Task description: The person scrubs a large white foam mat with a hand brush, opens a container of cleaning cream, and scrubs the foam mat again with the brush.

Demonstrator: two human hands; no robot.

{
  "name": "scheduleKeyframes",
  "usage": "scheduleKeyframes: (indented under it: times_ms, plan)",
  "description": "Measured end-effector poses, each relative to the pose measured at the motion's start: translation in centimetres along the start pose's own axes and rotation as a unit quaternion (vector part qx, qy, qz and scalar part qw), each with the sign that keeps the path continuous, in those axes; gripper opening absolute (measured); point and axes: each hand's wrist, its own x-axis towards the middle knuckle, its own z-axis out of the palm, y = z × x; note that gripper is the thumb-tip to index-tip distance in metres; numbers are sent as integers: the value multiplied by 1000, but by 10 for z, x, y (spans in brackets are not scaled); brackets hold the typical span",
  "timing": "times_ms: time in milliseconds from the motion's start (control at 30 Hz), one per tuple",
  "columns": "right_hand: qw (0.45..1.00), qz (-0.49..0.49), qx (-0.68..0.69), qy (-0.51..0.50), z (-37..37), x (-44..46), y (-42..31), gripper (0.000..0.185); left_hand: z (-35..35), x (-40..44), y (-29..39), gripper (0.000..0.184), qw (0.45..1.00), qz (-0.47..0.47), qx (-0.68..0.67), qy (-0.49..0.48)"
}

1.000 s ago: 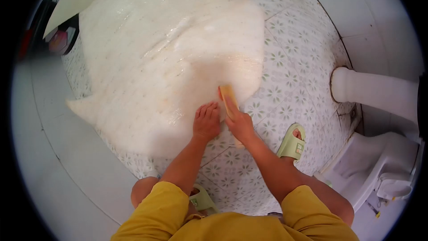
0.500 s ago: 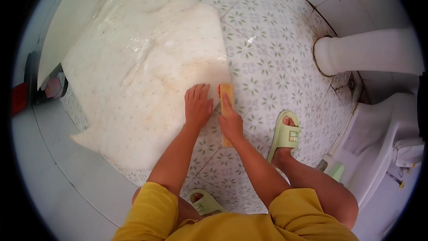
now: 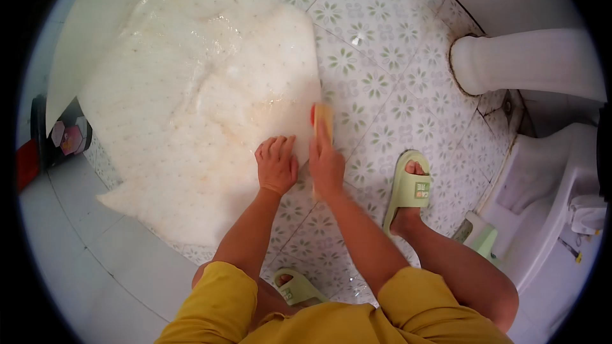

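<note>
A large, wet, cream-white sheet [image 3: 191,102] with small dimples lies spread over the tiled floor. My left hand [image 3: 276,164] rests palm down on its near right part, fingers laid out on the surface and holding nothing. In my right hand [image 3: 327,169] is a scrubbing brush [image 3: 324,114] with a flat, pale wooden back and some red at its left side. The brush stands along the sheet's right edge, with my fingers wrapped round it and a finger stretched along its back. Its bristles are mostly hidden.
Flower-patterned tiles [image 3: 376,114] cover the floor. My feet wear green slippers [image 3: 413,185]. On the right are a white pedestal [image 3: 529,64] and a white ceramic fixture [image 3: 535,185], with a green and white object [image 3: 481,236] beside it. A dark container [image 3: 64,130] stands at the left.
My right hand and the brush have moved slightly away from me along the sheet's edge. My left hand has drawn back a little toward me and left.
</note>
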Motion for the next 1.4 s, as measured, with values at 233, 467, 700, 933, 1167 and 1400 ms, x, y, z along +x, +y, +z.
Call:
scheduleKeyframes:
  times_ms: [233,467,700,933,1167,1400]
  plan:
    - [997,-67,-26,21,14,-50,26,53,0,1,0,49,1000,-7,10,-6]
    - [998,-25,-63,3,0,52,-30,52,4,-1,-2,49,1000,-16,11,1]
    - [996,-87,-8,8,12,-48,20,56,4,1,-1,47,1000,-18,6,15]
    - [995,-12,-94,5,0,75,-43,59,4,4,-1,49,1000,-11,2,29]
    - [997,-76,-20,-5,15,-23,8,59,4,4,-1,50,1000,-15,7,17]
    - [997,-28,-73,-11,2,52,-29,60,6,7,1,49,999,-19,4,26]
